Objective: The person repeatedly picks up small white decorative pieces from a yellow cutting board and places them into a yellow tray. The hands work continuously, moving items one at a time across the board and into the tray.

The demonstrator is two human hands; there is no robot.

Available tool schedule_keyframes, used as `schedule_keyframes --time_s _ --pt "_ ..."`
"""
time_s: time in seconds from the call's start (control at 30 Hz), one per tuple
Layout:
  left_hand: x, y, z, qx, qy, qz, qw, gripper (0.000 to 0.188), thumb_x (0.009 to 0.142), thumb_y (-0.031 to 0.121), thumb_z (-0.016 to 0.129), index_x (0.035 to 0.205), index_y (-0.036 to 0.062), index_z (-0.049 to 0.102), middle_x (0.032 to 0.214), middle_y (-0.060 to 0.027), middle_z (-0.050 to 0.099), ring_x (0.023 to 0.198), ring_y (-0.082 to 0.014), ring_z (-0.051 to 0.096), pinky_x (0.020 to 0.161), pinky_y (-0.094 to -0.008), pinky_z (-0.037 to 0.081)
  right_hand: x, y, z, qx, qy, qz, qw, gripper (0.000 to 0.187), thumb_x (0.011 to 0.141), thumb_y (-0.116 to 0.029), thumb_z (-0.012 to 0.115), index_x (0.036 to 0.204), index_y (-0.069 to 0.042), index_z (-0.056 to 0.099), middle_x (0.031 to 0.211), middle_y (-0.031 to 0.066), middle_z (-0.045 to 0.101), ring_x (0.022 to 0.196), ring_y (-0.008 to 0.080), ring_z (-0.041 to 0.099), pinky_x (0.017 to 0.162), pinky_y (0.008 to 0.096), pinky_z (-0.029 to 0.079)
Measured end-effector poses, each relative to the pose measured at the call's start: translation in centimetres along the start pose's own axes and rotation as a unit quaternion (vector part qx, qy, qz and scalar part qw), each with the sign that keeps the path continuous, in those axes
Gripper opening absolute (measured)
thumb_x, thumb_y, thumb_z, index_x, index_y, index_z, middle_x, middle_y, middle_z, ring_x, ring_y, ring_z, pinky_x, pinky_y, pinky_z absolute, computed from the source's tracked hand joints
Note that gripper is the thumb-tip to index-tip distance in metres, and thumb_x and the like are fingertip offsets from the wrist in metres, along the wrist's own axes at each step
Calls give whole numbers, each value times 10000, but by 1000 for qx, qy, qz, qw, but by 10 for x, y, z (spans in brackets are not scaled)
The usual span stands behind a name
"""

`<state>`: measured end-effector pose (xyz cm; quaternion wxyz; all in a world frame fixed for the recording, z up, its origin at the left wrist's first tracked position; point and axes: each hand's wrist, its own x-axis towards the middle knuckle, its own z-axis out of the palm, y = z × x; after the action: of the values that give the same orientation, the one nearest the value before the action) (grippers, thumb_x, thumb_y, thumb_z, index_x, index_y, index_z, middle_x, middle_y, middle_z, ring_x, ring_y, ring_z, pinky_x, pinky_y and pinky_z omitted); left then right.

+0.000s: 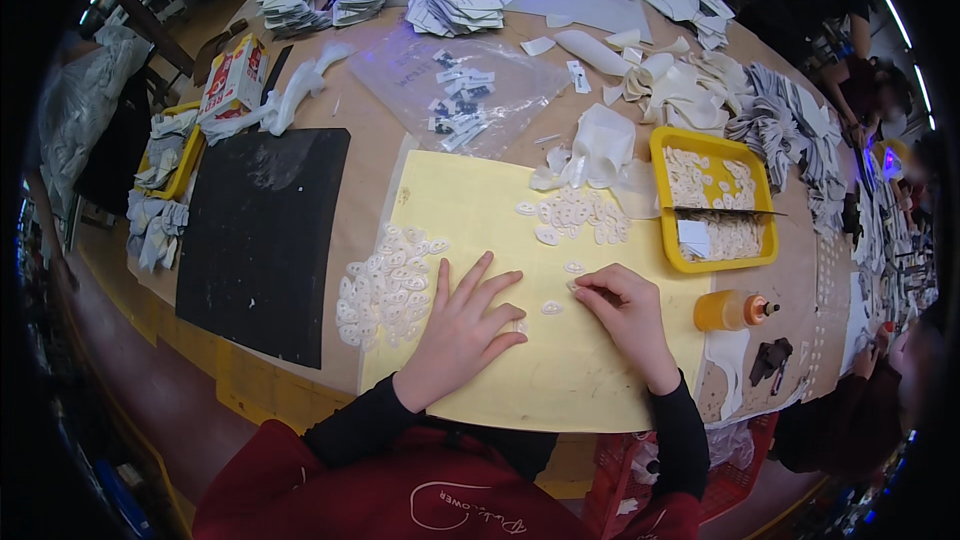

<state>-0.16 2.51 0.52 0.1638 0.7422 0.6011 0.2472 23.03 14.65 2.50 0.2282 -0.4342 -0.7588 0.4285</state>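
A yellow sheet (480,395) lies on the table in front of me. My left hand (465,315) rests on it with fingers spread, beside a heap of small pale oval patches (385,285). One oval patch (520,326) shows at its fingertips, partly covered. My right hand (620,308) pinches a small oval patch (573,286) between thumb and forefinger, low over the sheet. Two single patches lie near it: one oval patch (573,267) just beyond and one oval patch (551,308) to its left. Farther back is a looser cluster of oval patches (580,212).
A yellow tray (662,185) with more patches and a dark bar across it stands right, near an orange-filled bottle (725,311). A black mat (262,240) lies left. Behind are a clear plastic bag (390,80) and stacked pale pieces (455,10). People work around the table.
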Motion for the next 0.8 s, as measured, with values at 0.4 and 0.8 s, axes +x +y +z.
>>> schedule_keyframes --time_s 0.4,0.8 --pt "0 -1 1 -38 -8 2 999 141 940 248 746 1051 162 745 1521 -55 554 1553 -395 317 1212 -759 93 -1 0 -5 -64 62 -74 993 114 909 -37 754 1017 3 754 930 100 691 830 260 684 734 352 546" --pt "0 -7 2 -134 62 -64 987 212 965 272 726 1128 136 729 1511 -59 553 1546 -362 341 1228 -727 119 -5 -1 24 -229 6 -241 943 140 844 -168 816 924 -95 728 902 33 611 881 234 605 801 382 454"
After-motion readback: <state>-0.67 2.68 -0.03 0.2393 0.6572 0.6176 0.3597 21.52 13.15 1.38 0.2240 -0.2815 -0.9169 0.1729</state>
